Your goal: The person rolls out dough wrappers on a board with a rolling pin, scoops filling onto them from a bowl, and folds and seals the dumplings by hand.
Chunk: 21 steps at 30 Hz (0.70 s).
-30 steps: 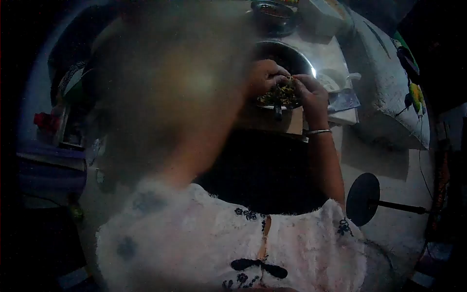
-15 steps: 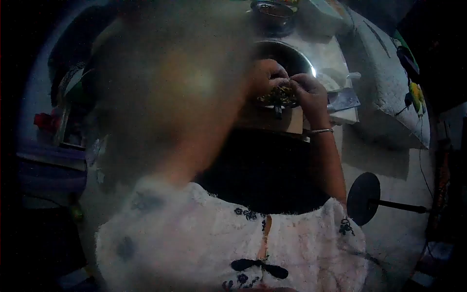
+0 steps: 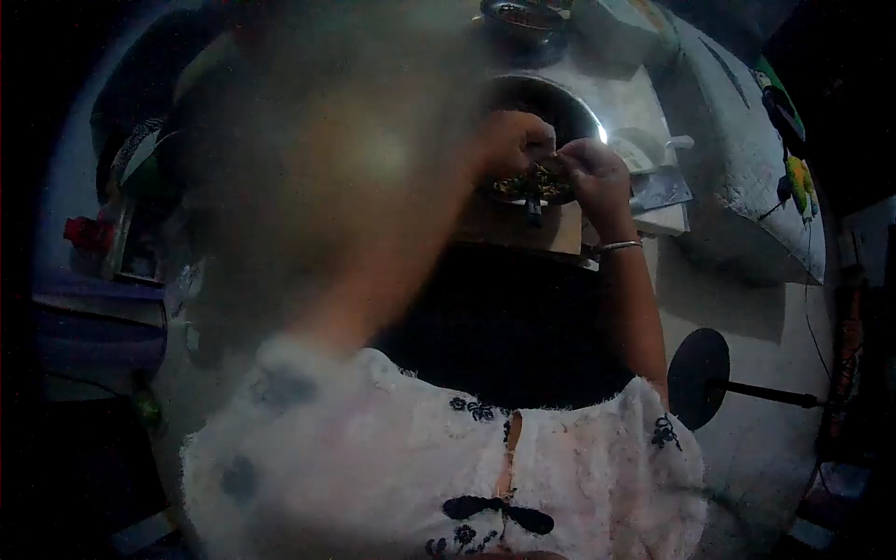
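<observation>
My left hand (image 3: 516,145) and my right hand (image 3: 597,177) meet over a dark round pan (image 3: 590,119) with a shiny rim. Both hands have their fingertips pinched together, almost touching. What sits between them is too small and dim to make out. Below the fingers lies a heap of greenish-yellow pieces (image 3: 537,182), possibly cut vegetables or leaves. A short dark handle or clamp (image 3: 534,213) sticks out from the heap toward me, over a brown board or box (image 3: 563,231). A bangle circles my right wrist. A hazy smear covers much of my left forearm.
Beyond the pan stands another metal bowl (image 3: 527,17). To the right lie a grey flat sheet or packet (image 3: 661,189) and a large white sack-like bundle (image 3: 747,177). A black disc with a rod (image 3: 700,378) is at lower right. Red (image 3: 89,233) and purple things (image 3: 98,327) are at left.
Both hands stay over the pan with only small finger shifts. My left hand's fingers have turned slightly, and the view has moved very little.
</observation>
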{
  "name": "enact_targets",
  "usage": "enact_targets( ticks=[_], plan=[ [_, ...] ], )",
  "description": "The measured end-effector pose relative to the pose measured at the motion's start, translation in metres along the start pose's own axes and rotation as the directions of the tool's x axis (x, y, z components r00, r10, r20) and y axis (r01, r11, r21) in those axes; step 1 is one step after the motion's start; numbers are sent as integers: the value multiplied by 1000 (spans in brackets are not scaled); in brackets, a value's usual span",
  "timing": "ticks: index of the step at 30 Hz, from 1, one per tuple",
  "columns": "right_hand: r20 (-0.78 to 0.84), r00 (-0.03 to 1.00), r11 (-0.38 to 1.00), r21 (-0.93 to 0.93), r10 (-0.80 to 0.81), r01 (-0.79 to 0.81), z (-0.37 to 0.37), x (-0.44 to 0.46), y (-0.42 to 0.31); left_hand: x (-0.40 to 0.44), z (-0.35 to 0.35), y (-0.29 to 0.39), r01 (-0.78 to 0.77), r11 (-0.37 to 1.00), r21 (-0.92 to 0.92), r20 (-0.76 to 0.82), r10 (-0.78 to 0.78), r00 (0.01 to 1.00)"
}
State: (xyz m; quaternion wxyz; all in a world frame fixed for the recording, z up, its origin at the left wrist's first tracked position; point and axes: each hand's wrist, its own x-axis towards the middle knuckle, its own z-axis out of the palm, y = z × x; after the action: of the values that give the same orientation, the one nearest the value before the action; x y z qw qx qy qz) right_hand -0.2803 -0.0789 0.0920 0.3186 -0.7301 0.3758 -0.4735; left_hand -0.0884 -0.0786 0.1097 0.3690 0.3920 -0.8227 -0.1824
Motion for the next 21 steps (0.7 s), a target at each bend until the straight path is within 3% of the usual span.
enact_targets(
  ticks=[3,6,8,12,14,21],
  plan=[
    [22,1000,1000,-10,-17,17,-1,-1,-2,-1,-1,4,53,998,29,47,-54,997],
    [21,996,985,145,88,-90,3,-2,0,-2,1,4,54,998,12,4,-54,999],
    [-82,996,980,196,-28,44,7,-4,3,-4,1,7,57,987,-150,-141,-79,987],
    [-85,996,969,247,2,19,8,-5,8,-7,-3,-1,17,999,-50,-172,-25,985],
    [-70,997,949,314,42,-18,9,-5,9,-7,-8,2,9,998,66,-84,-4,996],
    [-25,1000,951,309,11,-3,9,-5,3,-6,-6,6,-1,1000,-8,-115,0,993]
  ],
)
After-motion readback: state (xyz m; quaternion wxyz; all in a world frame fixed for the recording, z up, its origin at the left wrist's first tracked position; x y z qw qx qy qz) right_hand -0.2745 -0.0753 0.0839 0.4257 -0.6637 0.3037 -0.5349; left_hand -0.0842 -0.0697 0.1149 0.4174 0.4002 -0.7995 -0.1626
